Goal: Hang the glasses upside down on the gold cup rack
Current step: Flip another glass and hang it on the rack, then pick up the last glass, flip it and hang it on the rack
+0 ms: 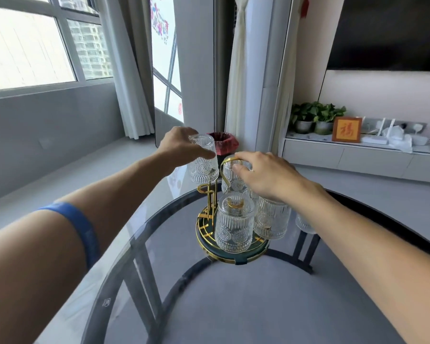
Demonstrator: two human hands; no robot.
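The gold cup rack (207, 220) stands on a round base in the middle of the glass table. My left hand (181, 146) grips an embossed clear glass (204, 167) upside down, held above a free gold peg on the rack's left side. My right hand (266, 173) holds the rack's gold top handle (227, 160). Three glasses hang upside down on the rack: one at the front (234, 223), one at the right (272, 218), one at the back (233, 182) partly hidden by my right hand.
The round glass table (139, 244) has a dark metal frame under it. Another glass (305, 223) shows just past my right forearm. A bin with a red liner (224, 145) stands on the floor behind. A low cabinet with plants lies far right.
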